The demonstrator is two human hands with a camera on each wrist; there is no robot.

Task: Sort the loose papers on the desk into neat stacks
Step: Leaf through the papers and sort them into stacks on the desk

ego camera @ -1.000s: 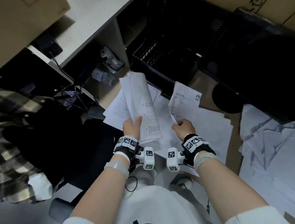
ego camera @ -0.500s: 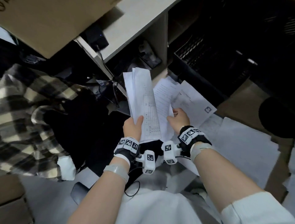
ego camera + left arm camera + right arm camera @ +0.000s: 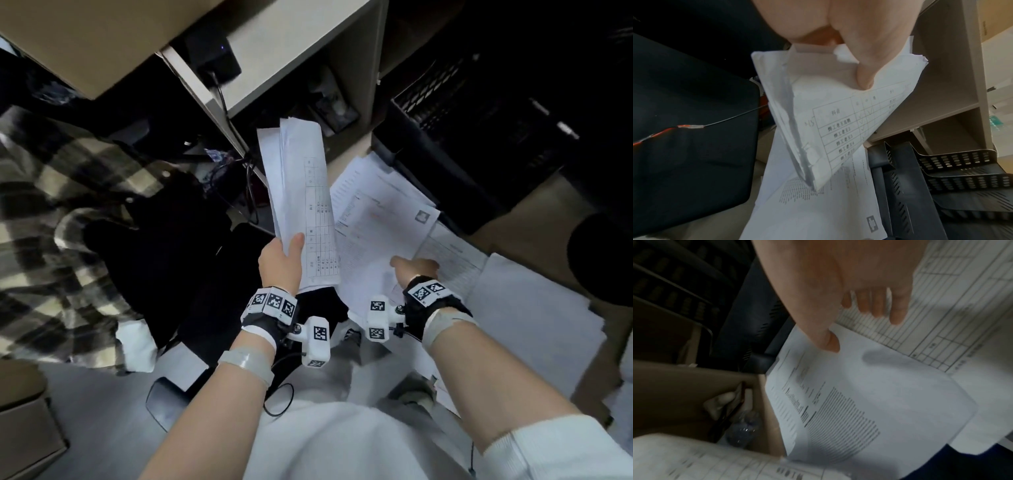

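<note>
- Pinching the gathered stack (image 3: 301, 205) in my left hand (image 3: 279, 263), raised above the desk.
- Reaching my right hand (image 3: 416, 269), fingers straight, onto the loose sheet (image 3: 373, 222) (it's overhanging); it may slide off.

Left hand (image 3: 282, 263) is raised, thumb and curled fingers pinching a sheaf of papers (image 3: 301, 202). Right hand (image 3: 416, 269) reaches forward and low, fingers (image 3: 877, 306) relaxed and empty.
</note>
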